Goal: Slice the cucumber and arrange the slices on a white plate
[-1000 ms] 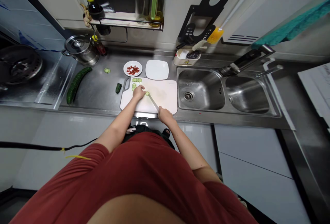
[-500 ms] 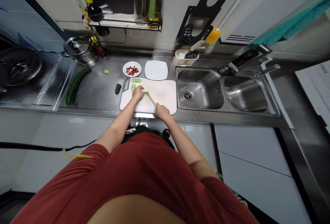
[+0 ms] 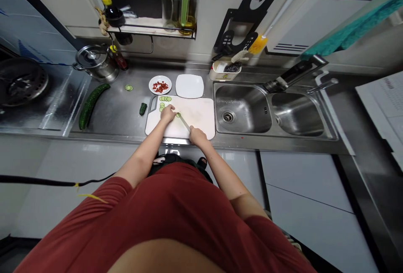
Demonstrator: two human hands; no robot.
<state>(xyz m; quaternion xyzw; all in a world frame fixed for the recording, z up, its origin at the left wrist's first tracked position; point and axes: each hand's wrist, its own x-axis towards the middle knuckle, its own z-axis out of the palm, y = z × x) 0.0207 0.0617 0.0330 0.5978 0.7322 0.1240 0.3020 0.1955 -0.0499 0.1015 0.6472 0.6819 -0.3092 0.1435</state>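
Left hand (image 3: 168, 113) pins cucumber (image 3: 178, 115); pale green round slices (image 3: 164, 98) lie beside.

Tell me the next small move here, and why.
Probably ease the left hand slightly back from the knife held in the right hand before cutting again: the blade's tip sits close to those fingers, beside a green slice on the cutting board.

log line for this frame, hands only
left hand: on cucumber | right hand: holding kitchen knife | surface: white cutting board
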